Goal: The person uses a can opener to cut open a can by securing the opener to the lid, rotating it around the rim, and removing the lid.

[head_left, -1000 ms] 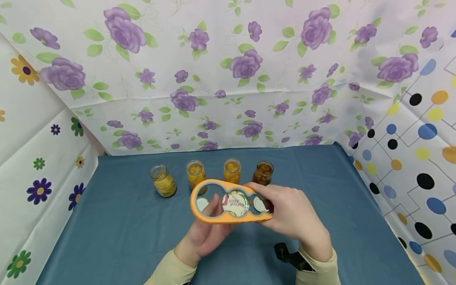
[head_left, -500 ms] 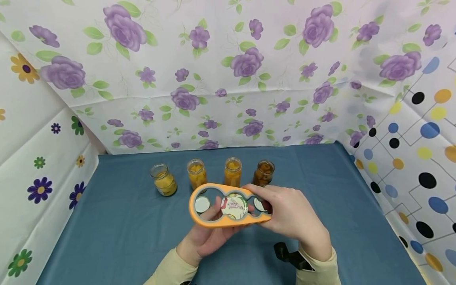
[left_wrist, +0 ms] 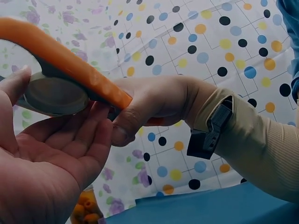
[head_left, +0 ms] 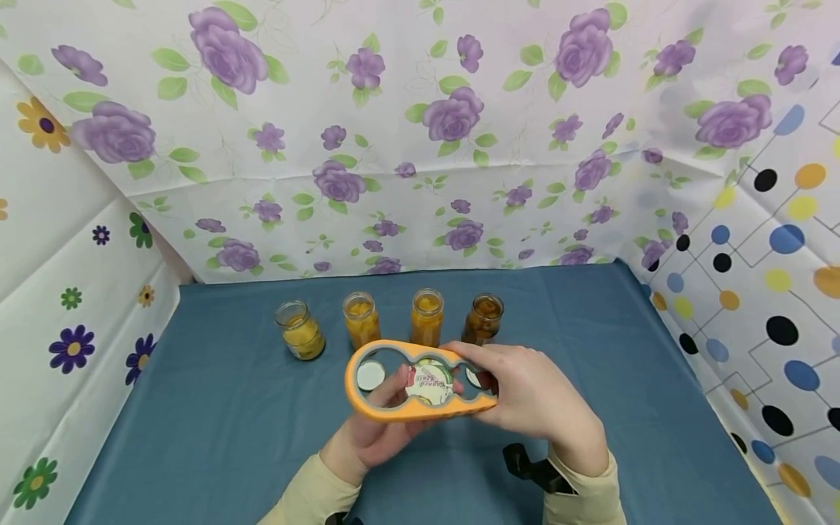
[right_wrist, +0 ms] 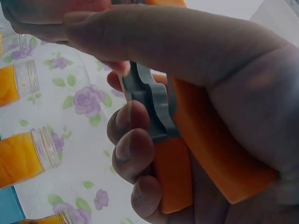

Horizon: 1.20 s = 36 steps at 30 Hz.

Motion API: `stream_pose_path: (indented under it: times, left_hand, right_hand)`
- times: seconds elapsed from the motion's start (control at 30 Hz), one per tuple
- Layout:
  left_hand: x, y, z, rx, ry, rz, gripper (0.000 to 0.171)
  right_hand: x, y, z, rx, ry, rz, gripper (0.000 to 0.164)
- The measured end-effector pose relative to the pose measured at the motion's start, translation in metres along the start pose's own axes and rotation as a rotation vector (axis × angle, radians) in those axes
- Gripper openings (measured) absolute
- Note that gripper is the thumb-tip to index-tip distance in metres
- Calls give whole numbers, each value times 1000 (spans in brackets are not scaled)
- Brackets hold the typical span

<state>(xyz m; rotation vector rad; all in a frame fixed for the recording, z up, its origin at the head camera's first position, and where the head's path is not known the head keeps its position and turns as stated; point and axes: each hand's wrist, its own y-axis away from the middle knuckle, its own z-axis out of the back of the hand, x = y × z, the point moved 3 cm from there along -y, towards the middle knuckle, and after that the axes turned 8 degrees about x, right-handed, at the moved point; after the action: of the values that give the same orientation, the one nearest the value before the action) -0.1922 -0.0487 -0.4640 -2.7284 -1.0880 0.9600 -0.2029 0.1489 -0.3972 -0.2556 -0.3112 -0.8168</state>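
An orange jar opener with grey scalloped inner edges is raised over the table. My right hand grips its narrow end; in the right wrist view the curled fingers wrap round the orange handle. A round jar lid printed with fruit and lettering sits in the opener's middle opening. My left hand comes from below, thumb at the lid's left edge and fingers under it. The left wrist view shows the lid's underside above those fingers.
Several open glass jars stand in a row behind the hands: pale yellow fruit at left, two orange-yellow jars, a brown one at right. White lids show through the opener. A blue cloth covers the table; patterned sheets surround it.
The jar opener has come slightly down and left with the right hand. The left thumb and the printed lid have moved a little with it. The jars stay put.
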Motion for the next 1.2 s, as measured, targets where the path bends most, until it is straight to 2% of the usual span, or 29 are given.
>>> stream_pose_path:
  times: [0.13, 0.3, 0.37, 0.43, 0.47, 0.53, 0.63, 0.67, 0.73, 0.87, 0.93, 1.03, 1.1, 1.2]
  left_hand:
    - [-4, 5, -2, -21, -60, 6, 59]
    - [-8, 12, -1, -103, -211, 87, 47]
    - [-8, 15, 0, -98, -258, 120, 52]
    - [-11, 20, 1, -87, -309, 124, 61]
    - [-14, 23, 2, -102, -337, 123, 64]
    - [-23, 31, 5, -151, -438, 109, 60]
    - [-40, 45, 15, -323, -663, 116, 46]
    - [-47, 51, 18, -395, -768, 128, 45]
    - [-59, 63, 27, -536, -1031, 155, 47]
    - [-80, 85, 45, -807, -1574, 220, 63]
    - [-86, 94, 55, -895, -1766, 241, 66]
    - [-89, 105, 71, -977, -1903, 279, 69]
    - [-89, 112, 80, -1009, -1941, 313, 71]
    - [-87, 119, 90, -1023, -1976, 347, 71]
  right_hand:
    - [3, -3, -2, 7, -25, 22, 69]
    - [4, 1, 1, -18, -32, 41, 70]
    - [4, 4, 4, -23, -28, 43, 71]
    - [3, 5, 6, -26, -30, 43, 70]
    - [3, 6, 7, -37, -34, 44, 69]
    - [2, 6, 9, -76, -36, 39, 68]
    - [0, 8, 12, -142, -47, 23, 68]
    - [-1, 8, 12, -163, -53, 15, 68]
    - [-3, 9, 13, -197, -59, -12, 67]
    - [-7, 8, 14, -234, -72, -55, 67]
    - [-8, 5, 14, -239, -77, -63, 67]
    - [-9, 2, 12, -229, -89, -66, 66]
    - [-9, 0, 11, -216, -102, -70, 65]
    - [-9, 0, 8, -186, -116, -82, 64]
